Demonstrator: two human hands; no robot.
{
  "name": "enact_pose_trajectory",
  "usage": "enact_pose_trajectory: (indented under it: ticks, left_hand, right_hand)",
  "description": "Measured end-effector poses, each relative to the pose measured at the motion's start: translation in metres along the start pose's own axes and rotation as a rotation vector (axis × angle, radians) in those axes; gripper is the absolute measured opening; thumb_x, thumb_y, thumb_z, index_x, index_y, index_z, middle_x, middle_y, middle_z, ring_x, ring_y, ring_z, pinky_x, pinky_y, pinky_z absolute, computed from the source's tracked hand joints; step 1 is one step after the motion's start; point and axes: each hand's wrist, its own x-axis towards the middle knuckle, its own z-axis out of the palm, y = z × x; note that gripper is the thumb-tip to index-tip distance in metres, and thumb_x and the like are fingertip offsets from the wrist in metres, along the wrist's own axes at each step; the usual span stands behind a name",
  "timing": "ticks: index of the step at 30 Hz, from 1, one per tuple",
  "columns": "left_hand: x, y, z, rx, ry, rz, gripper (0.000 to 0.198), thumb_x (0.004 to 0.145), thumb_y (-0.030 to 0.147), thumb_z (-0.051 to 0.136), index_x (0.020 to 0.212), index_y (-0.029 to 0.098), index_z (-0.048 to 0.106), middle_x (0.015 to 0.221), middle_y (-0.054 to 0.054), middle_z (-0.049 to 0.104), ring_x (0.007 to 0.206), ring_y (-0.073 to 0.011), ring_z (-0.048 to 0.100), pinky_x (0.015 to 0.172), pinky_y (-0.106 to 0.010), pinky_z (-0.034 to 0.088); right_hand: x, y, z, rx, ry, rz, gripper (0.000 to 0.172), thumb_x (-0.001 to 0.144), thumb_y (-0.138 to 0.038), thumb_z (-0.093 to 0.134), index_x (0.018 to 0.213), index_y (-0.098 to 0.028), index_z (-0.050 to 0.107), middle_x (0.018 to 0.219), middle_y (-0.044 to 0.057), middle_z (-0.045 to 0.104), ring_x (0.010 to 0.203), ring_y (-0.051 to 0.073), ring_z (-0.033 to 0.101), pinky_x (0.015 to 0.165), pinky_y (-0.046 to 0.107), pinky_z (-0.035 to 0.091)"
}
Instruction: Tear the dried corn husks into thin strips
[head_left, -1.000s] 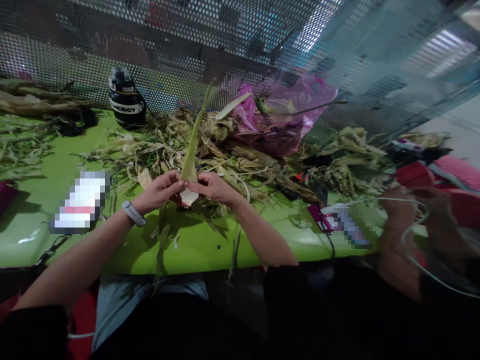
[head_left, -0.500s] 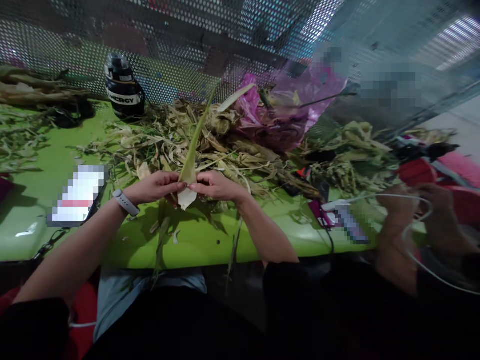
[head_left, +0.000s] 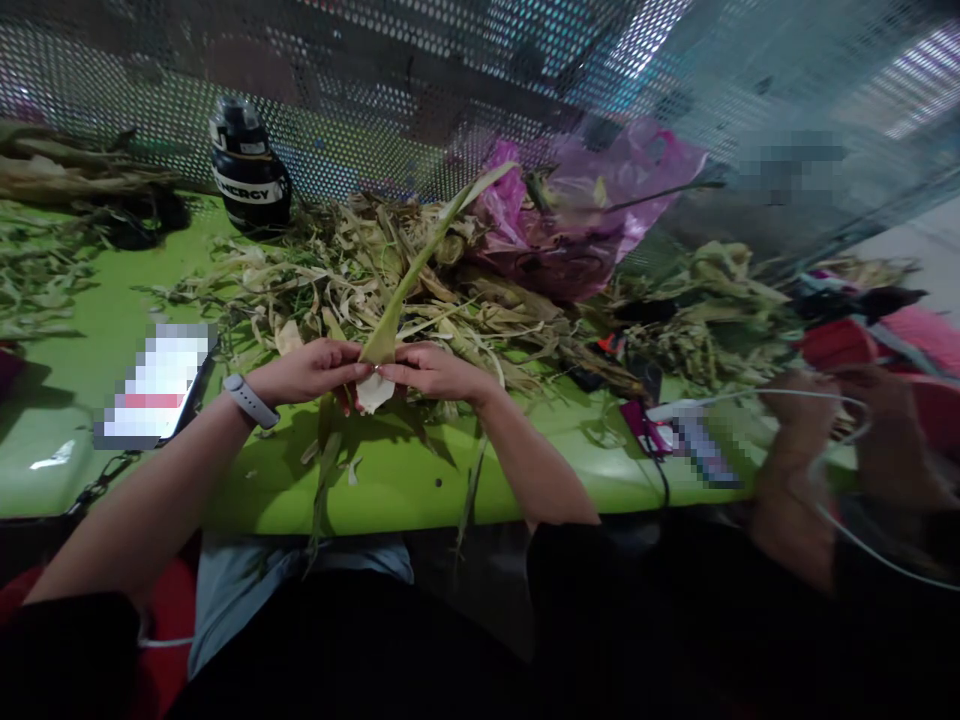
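A long, pale green corn husk [head_left: 385,332] stands up between my two hands, its narrow tip leaning away to the right. My left hand [head_left: 319,368], with a watch on the wrist, pinches one edge near the whitish base. On the opposite edge my right hand [head_left: 431,370] does the same, and both thumbs nearly meet over the base. The fingers under the husk are mostly hidden. Just beyond the hands lies a heap of dried husks and shreds [head_left: 352,260] on the green table [head_left: 382,500]. Thin strips [head_left: 324,485] hang over the near edge.
To the left lies a phone [head_left: 156,385]; behind it stands a black bottle [head_left: 250,170]. A pink plastic bag [head_left: 570,240] rests against the perforated metal panel [head_left: 360,110]. On the right are another phone [head_left: 705,445], a white cable [head_left: 750,393] and another person's hands [head_left: 799,400].
The husk's upper part has swung to the right, and its whitish base has turned slightly under the thumbs. Both my hands stay in nearly the same place.
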Motion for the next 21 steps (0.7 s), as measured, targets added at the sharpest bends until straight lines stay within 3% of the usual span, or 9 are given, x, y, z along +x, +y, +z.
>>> enact_pose_trajectory:
  ticks: [6,13,21]
  left_hand:
    - [0.001,-0.002,0.0,0.131,0.04,0.004,0.03,0.087,0.04,0.057,0.101,0.014,0.064,0.074,-0.005,0.07,0.059,-0.0159,0.067,0.056,-0.023,0.053]
    - [0.003,0.004,0.011,0.554,0.233,0.032,0.021,0.09,0.031,0.045,0.073,0.018,0.051,0.057,-0.001,0.062,0.052,-0.0137,0.06,0.053,-0.022,0.043]
    - [0.008,-0.008,0.024,0.839,0.433,0.05,0.021,0.088,0.028,0.046,0.069,0.02,0.046,0.055,-0.001,0.048,0.047,-0.0132,0.042,0.051,-0.027,0.027]
  right_hand:
    - [0.001,0.001,0.004,-0.137,0.094,-0.008,0.026,0.086,-0.034,0.052,0.088,-0.013,0.067,0.079,0.003,0.064,0.069,0.013,0.052,0.067,0.024,0.039]
    - [0.006,0.001,0.017,-0.417,0.316,-0.012,0.024,0.081,-0.03,0.05,0.062,-0.017,0.053,0.061,-0.001,0.048,0.058,0.011,0.04,0.059,0.025,0.03]
    - [0.014,0.012,0.04,-0.697,0.533,0.035,0.02,0.08,-0.027,0.05,0.065,-0.017,0.059,0.064,0.004,0.058,0.058,0.013,0.043,0.062,0.027,0.031]
